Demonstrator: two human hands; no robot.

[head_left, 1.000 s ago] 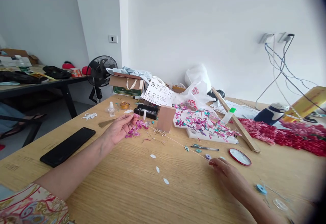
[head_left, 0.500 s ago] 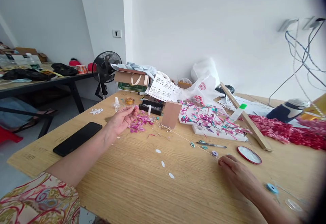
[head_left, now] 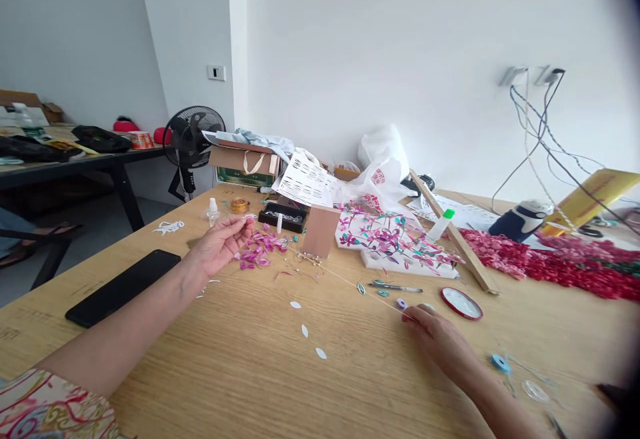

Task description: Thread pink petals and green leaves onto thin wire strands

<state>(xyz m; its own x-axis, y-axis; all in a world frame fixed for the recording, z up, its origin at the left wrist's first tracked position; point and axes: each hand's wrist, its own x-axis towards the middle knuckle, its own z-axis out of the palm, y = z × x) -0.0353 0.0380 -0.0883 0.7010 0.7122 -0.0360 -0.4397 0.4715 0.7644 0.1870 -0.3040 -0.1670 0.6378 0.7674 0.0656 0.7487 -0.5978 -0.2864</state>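
Observation:
A thin pale thread (head_left: 345, 280) runs taut across the table between my two hands. My left hand (head_left: 223, 242) is raised near a heap of pink-purple petals (head_left: 261, 247), its fingertips pinched on the thread's far end; a small pinkish bit shows there, too small to name. Lower on the right, my right hand (head_left: 436, 336) is closed on the other end, just above the tabletop, beside a small lilac spool (head_left: 401, 304). Three white leaf-shaped pieces (head_left: 305, 331) lie between the hands.
Behind the thread stand a wooden block (head_left: 321, 231) and purple flower sprays (head_left: 385, 232) on white foam. A phone (head_left: 124, 287) lies by my left forearm. To the right are a wooden bar (head_left: 455, 236), a red-rimmed dish (head_left: 461, 304) and a blue spool (head_left: 500, 363).
The view has turned to the right, so everything sits further left. Both hands keep their hold on the thread, which stays stretched.

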